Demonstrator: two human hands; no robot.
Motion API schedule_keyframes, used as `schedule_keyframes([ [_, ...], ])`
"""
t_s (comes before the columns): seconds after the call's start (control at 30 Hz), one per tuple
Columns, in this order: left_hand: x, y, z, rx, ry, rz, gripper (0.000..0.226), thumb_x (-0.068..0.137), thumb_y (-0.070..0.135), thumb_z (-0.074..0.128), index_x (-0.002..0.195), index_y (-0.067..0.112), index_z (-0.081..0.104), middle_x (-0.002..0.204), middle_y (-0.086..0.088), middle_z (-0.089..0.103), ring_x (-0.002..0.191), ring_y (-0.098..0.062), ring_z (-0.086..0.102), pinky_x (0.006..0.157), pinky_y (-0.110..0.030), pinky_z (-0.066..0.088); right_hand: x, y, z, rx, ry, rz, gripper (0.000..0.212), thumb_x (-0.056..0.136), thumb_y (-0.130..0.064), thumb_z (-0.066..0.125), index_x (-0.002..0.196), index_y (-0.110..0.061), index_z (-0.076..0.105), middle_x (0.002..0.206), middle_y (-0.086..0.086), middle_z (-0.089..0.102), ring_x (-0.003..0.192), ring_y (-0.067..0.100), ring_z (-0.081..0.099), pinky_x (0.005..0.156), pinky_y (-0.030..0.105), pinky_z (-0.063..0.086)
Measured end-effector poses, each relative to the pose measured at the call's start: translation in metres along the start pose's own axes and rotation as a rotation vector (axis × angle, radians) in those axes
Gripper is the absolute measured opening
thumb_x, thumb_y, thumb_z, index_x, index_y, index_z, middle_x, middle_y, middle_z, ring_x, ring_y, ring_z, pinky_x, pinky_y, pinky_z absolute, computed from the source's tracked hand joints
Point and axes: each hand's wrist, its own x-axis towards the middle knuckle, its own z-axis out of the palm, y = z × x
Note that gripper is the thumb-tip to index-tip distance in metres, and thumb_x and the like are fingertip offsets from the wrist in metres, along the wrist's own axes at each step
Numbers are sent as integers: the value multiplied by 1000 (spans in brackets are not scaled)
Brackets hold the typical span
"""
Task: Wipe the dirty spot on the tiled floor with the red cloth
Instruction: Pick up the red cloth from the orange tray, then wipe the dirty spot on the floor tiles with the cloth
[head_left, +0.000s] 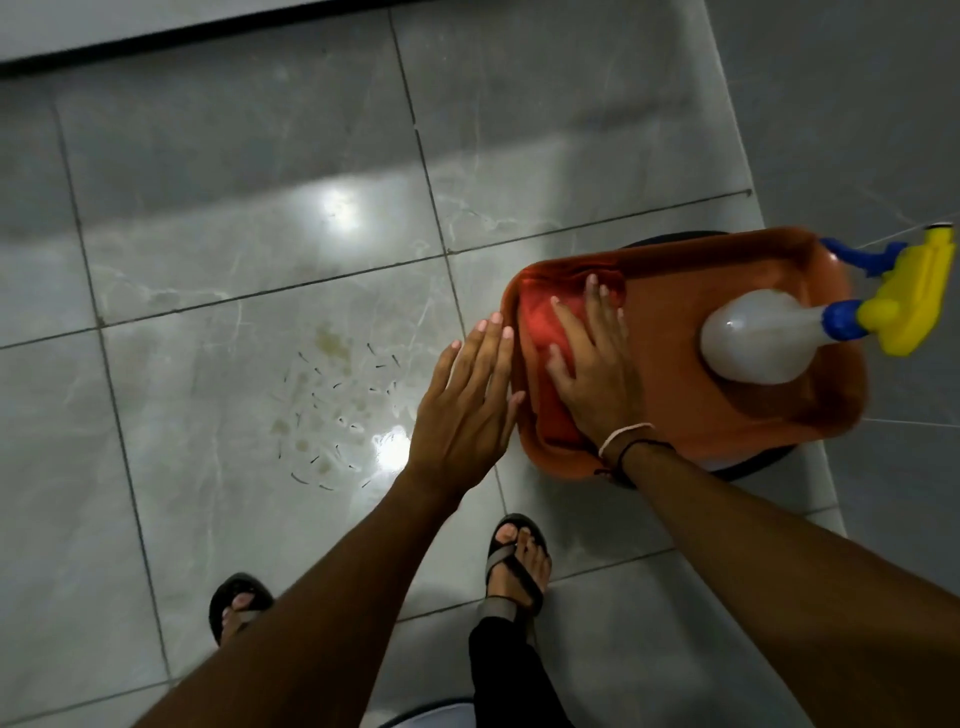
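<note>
The grey tiled floor (218, 218) carried the dirty spot (332, 400) left of the orange tray (675, 291); the right hand (592, 358), fingers spread, pressed the red cloth (537, 332) inside it; better to bunch it firmly before lifting; the left hand (467, 400) hovered open, empty.

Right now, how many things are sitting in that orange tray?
2: the red cloth at the tray's left end under the right hand, and a spray bottle at its right end.

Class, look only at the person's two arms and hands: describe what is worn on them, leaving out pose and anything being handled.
Both forearms are bare, with no sleeves or gloves in view. The right hand has a thin white band and a thin dark cord around its wrist. The left hand and its wrist carry nothing: no watch, ring or band shows. The fingernails on both hands look light and plain.
</note>
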Motion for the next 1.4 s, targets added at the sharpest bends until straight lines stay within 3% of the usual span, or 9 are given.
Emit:
schedule_keyframes([
  [0.1,-8,-5,-7,-19,-30,-28,64,110,38,39,162,2,31,171,-18,28,160,-30,27,130,-46,26,0,-13,-3,109,64,67,47,98,4,50,144,-6,50,160,27,36,152,41,31,125,58,29],
  [0.2,-22,-17,-22,-17,-63,-52,65,111,40,29,164,3,25,173,-18,22,161,-30,21,131,-46,23,1,-26,-23,141,53,147,47,101,9,41,145,-6,50,153,24,49,144,40,45,120,52,41],
  [0.33,-47,-53,-44,18,-62,-112,68,110,42,22,166,4,16,175,-16,13,163,-28,11,132,-42,10,1,-64,-65,228,267,277,44,101,8,40,137,-8,58,107,26,70,86,28,61,76,28,50],
  [0.43,-75,-88,-52,2,-57,-175,69,109,43,16,166,6,10,176,-14,7,164,-26,5,133,-41,6,-8,-111,-85,313,437,182,43,99,8,42,138,-5,58,126,21,70,105,26,65,92,8,45],
  [0.53,-108,-137,-40,23,-14,-243,68,109,41,21,166,4,13,176,-15,9,163,-27,6,133,-42,9,-19,-163,-57,345,471,27,44,96,9,45,136,0,59,131,23,69,115,36,67,102,32,50],
  [0.83,-235,-305,113,85,-108,-466,68,108,43,15,162,8,-6,171,-9,-13,161,-23,-8,131,-37,-4,-54,-136,238,118,-192,56,50,97,11,47,146,2,47,154,27,46,140,45,48,118,56,41],
  [1.0,-285,-359,183,105,-45,-540,71,106,40,24,162,-4,26,171,-24,23,158,-39,27,127,-53,24,-37,-82,306,-157,-66,-228,55,95,-15,34,148,-4,46,154,26,47,141,43,48,120,60,37],
  [1.27,-310,-403,212,122,64,-340,67,107,33,35,162,-5,27,173,-20,23,159,-36,26,126,-55,30,111,-174,346,-64,178,-66,51,105,-22,40,155,-13,32,163,18,34,153,38,28,129,57,20],
  [1.4,-312,-405,211,85,78,-342,68,106,33,35,162,-4,26,173,-18,22,161,-34,24,129,-51,25,74,-244,378,-117,14,-506,56,104,-30,44,155,-10,35,163,23,32,154,39,26,130,53,18],
])
